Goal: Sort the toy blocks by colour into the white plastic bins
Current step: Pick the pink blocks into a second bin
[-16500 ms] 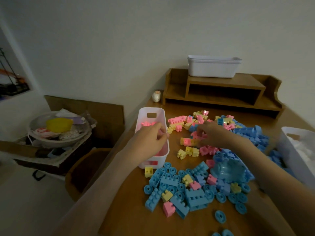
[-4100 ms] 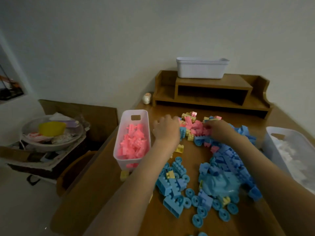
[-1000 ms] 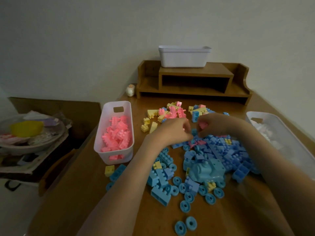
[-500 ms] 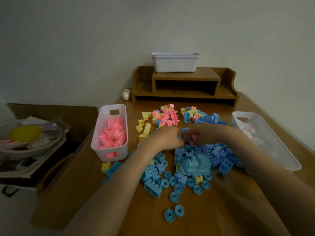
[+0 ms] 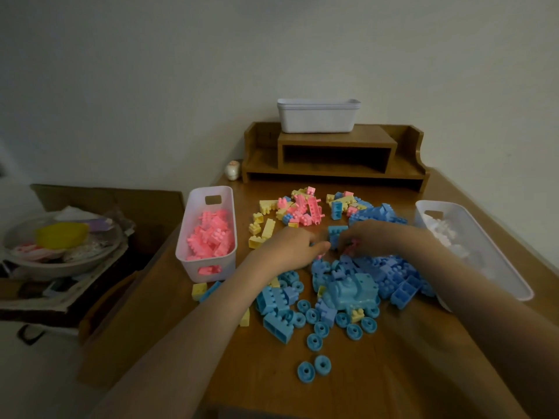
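My left hand (image 5: 290, 247) and my right hand (image 5: 373, 237) meet fingertip to fingertip over the far edge of the blue block pile (image 5: 384, 273). The right fingers pinch a small pink block (image 5: 352, 247). The left fingers are curled low over the pile, and what they hold is hidden. A white bin on the left (image 5: 211, 269) holds pink blocks (image 5: 211, 234). Another white bin on the right (image 5: 514, 285) holds white blocks (image 5: 444, 234). A mixed pile of pink, yellow and blue blocks (image 5: 302, 207) lies behind my hands.
Loose yellow blocks (image 5: 263, 228) lie beside the pink bin. Blue wheels (image 5: 314, 341) are scattered towards the table's near edge. Stacked white bins (image 5: 317, 116) stand on a wooden shelf (image 5: 335, 164) at the back. A cluttered box with a bowl (image 5: 60, 246) stands off the table's left.
Both hands have stayed together at the pile's far edge, shifting slightly; the pink block now shows under my right fingers. The camera view has barely moved.
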